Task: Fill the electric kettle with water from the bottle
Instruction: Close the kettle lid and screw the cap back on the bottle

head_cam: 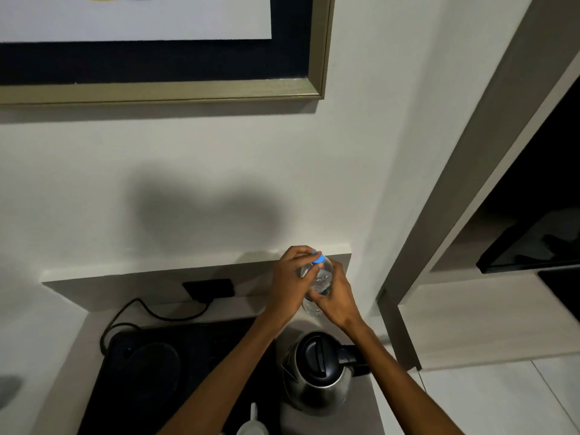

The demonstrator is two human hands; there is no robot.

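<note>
A clear plastic water bottle point(321, 277) with a blue cap point(318, 258) stands upright at the back right of the counter. My left hand point(287, 284) curls over the bottle's top with its fingers at the cap. My right hand point(337, 298) wraps the bottle's body from the right. Closer to me stands a steel electric kettle point(317, 383) with a black lid that is down and a black handle pointing right, partly under my right forearm. The kettle's round black base point(153, 367) sits empty on the left of a black tray point(219, 343).
A black cord point(131, 312) runs from the base to a wall socket point(208, 288) behind the tray. A white cup point(252, 426) shows at the bottom edge. A framed picture point(320, 58) hangs above. A dark open shelf unit point(533, 240) stands to the right.
</note>
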